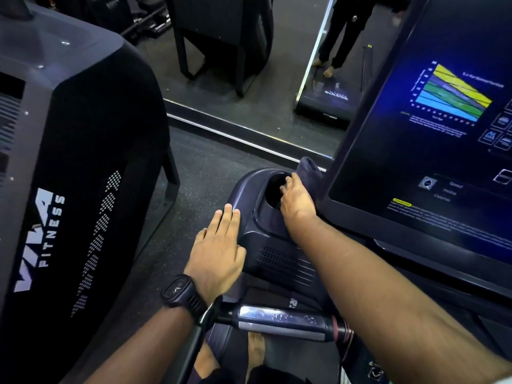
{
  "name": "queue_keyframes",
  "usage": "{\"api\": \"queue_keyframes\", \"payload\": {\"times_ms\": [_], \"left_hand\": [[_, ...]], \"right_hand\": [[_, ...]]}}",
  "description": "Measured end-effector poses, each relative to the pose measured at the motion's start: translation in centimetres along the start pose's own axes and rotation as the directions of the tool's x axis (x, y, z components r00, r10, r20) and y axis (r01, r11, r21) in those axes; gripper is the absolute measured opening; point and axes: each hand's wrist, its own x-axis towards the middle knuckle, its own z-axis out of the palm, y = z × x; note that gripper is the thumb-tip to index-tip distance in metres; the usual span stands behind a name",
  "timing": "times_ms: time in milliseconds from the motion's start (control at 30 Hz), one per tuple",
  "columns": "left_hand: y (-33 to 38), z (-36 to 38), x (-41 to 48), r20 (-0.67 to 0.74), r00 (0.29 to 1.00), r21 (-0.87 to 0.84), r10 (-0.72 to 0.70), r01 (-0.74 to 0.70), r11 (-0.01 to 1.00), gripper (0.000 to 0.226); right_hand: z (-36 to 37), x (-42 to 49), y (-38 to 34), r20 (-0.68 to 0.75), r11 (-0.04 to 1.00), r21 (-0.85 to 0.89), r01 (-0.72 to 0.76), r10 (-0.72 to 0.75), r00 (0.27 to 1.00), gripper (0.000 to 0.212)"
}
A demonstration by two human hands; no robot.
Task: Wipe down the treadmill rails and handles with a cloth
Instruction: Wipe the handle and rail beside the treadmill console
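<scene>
Looking down in the head view, we rest our left hand (pixel 219 245) flat on the left edge of the treadmill console (pixel 260 225), its fingers (pixel 228 216) straight and pressed together, holding nothing. Our right hand (pixel 297 200) curls its fingers over the one dark cloth (pixel 310 170), which is bunched against the console right beside the single cup holder (pixel 273 189), just beyond the knuckles. One handle (pixel 277 318) with a silver grip lies nearer us, below both forearms.

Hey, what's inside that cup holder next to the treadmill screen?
Nothing shows inside the cup holder; its upper wall looks bare. The right hand, gripping the cloth, covers its right rim, and shadow hides the bottom.
</scene>
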Motion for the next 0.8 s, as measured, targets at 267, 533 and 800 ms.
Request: {"api": "queue_keyframes", "payload": {"times_ms": [267, 533, 800], "left_hand": [[-0.1, 0.1, 0.2, -0.011, 1.0, 0.008, -0.008, 0.008, 1.0, 0.072], [-0.3, 0.3, 0.3, -0.018, 1.0, -0.027, -0.009, 0.008, 1.0, 0.074], [-0.4, 0.4, -0.6, -0.053, 0.999, 0.033, -0.01, 0.011, 0.999, 0.067]], "right_hand": [[-6.1, -3.9, 1.6, 0.03, 0.951, 0.264, -0.16, 0.157, 0.987, 0.051], [-3.1, -6.6, -1.5, -0.227, 0.709, 0.705, 0.015, 0.206, 0.952, 0.063], [-1.4, -5.1, -2.0, -0.108, 0.56, 0.828, -0.011, 0.179, 0.978, 0.074]]}}
